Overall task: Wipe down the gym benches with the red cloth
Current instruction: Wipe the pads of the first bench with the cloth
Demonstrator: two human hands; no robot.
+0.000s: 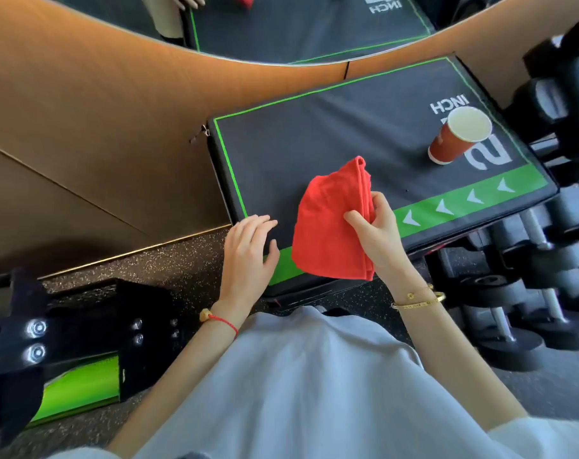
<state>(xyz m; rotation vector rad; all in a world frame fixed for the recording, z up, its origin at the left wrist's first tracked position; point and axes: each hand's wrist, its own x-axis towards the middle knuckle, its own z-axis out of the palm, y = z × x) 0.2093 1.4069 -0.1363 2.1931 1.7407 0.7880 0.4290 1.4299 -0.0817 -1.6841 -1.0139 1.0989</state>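
1. Our left hand [248, 251] lies palm down, fingers straight and slightly spread, thumb out to the side, resting flat on the near corner of the desk [347, 127].
2. Our left forearm runs up from the lower middle; a red cord with a gold bead circles the wrist.
3. Our right hand [375, 226] is raised, its grip pinching the folded red cloth [331, 223] between thumb and curled fingers.
4. Our right forearm comes in from the lower right, with gold bangles at the wrist.
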